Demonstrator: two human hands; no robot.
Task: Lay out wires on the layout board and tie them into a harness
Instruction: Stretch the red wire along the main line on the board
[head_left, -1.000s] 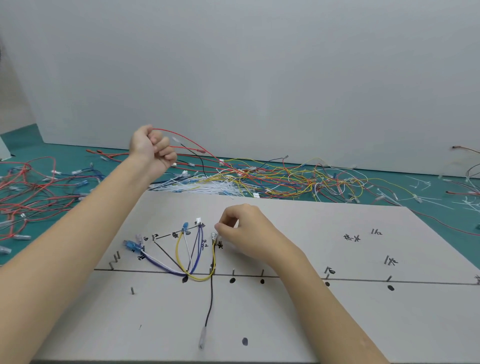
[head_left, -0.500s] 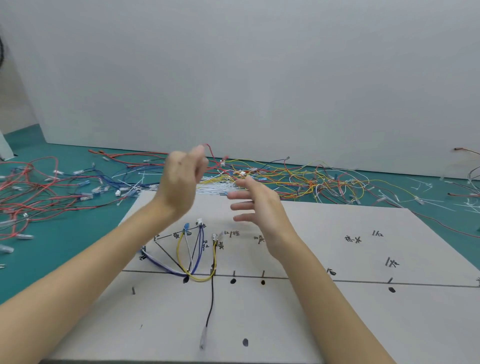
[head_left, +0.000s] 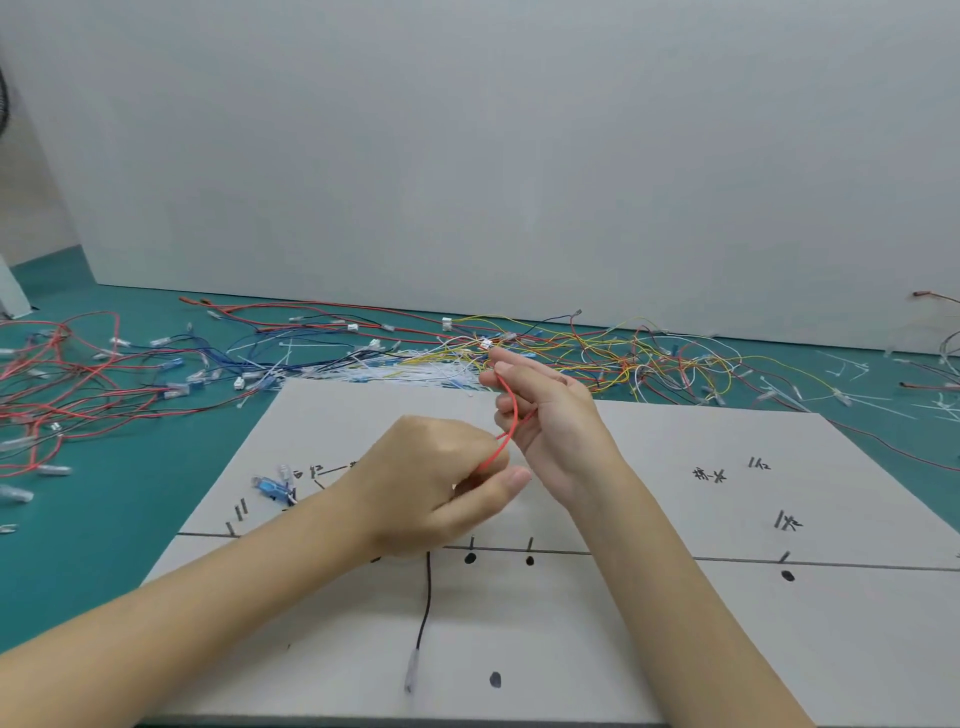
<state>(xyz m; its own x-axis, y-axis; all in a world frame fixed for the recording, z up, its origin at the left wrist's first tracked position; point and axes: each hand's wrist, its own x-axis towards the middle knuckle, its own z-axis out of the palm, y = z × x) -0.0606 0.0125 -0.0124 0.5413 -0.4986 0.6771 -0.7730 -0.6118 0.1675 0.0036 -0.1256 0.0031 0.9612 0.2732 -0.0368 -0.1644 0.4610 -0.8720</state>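
The thin red wire (head_left: 508, 420) has been brought over the grey layout board (head_left: 675, 623) and is now pinched by the left hand (head_left: 441, 488) and right hand (head_left: 545, 410), ready for routing.

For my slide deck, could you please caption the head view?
Both hands, left hand and right hand, hold a red wire above the layout board.

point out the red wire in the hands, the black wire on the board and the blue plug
red wire (head_left: 511, 415), head view, on its middle between the two hands
black wire (head_left: 426, 603), head view, on its straight run
blue plug (head_left: 268, 487), head view, on its body
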